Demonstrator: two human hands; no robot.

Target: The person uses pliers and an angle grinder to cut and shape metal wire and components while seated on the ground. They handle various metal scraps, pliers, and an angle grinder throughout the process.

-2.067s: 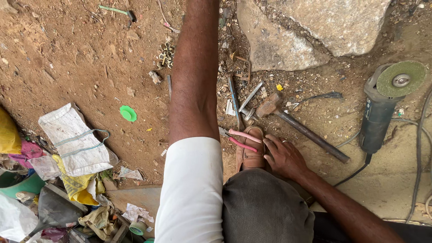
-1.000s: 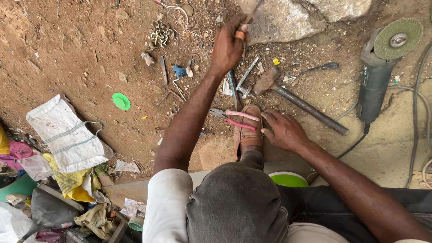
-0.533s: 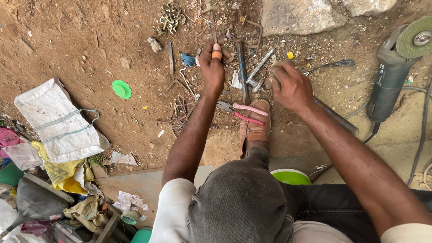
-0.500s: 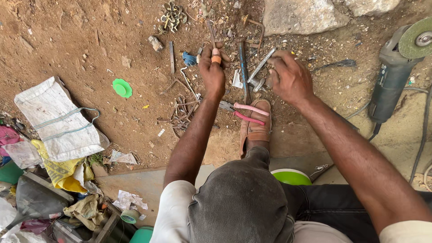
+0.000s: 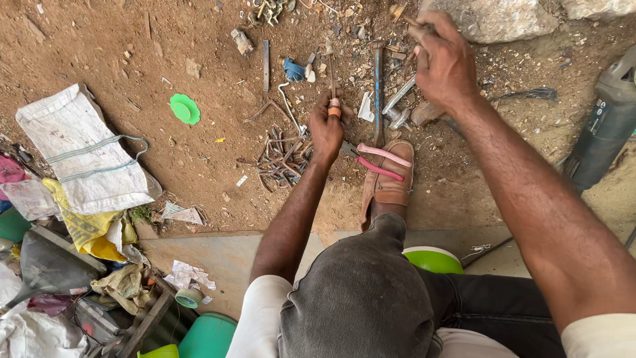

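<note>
My left hand [image 5: 326, 130] is closed around a thin metal rod with an orange band [image 5: 333, 106], held upright with its tip on the dirt. It sits just left of pink-handled pliers [image 5: 381, 159] that lie across the toe of my brown shoe [image 5: 391, 182]. My right hand [image 5: 445, 61] is raised farther out, near a grey rock [image 5: 493, 18], fist closed on a short handle whose end pokes out at the top left; the rest of that tool is hidden. Between the hands lie a long steel bar [image 5: 377, 83] and some bolts.
A heap of bent nails and wire [image 5: 278, 160] lies left of my left hand. A green lid [image 5: 184, 108] and a white sack [image 5: 83, 156] are further left, with rubbish and green tubs [image 5: 207, 335] below. An angle grinder [image 5: 606, 126] rests at the right edge.
My left hand has come back toward my foot with the orange-banded rod and set it upright. My right hand has lifted off the ground by the shoe and gone up toward the rock.
</note>
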